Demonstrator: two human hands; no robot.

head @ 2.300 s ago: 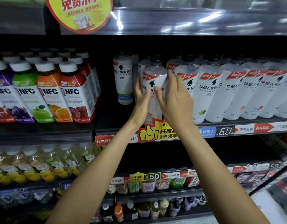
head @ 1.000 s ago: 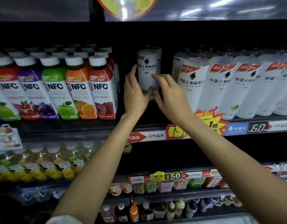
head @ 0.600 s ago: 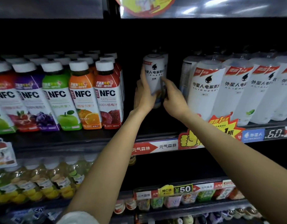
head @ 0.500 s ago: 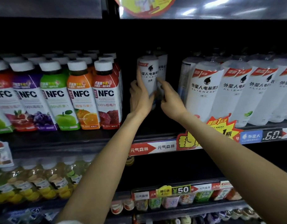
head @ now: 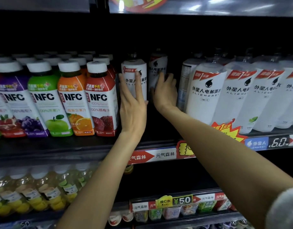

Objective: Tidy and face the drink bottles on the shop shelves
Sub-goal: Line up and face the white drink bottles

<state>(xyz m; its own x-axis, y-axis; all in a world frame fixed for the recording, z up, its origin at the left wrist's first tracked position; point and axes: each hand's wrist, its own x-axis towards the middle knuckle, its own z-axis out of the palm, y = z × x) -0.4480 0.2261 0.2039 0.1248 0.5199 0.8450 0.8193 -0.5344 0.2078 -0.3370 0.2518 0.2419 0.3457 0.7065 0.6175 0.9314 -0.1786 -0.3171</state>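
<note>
Head camera: a person's two bare arms reach into the middle shelf (head: pixel 60 146) of a shop drinks display. The left hand (head: pixel 134 103) lies with straight fingers against the front of a small white Alienergy bottle (head: pixel 134 75), which stands upright deep in the bay; the thumb side is hidden, so the hold reads as a flat press, not a clench. At three o'clock of it, just beside, a second small white bottle (head: pixel 157 66) stands upright and slightly farther back; the right hand (head: pixel 165 93) has its fingers curled round that bottle's lower body. At nine o'clock of the pair, a row of NFC juice bottles (head: pixel 101 100) faces outward with white caps. At three o'clock, large white Alienergy bottles (head: pixel 207 91) line the shelf front, above a price strip reading 6.0 (head: pixel 277 142). On the shelf below, toward seven o'clock, clear bottles of yellow lemon drink (head: pixel 43 192) stand in a row.
</note>
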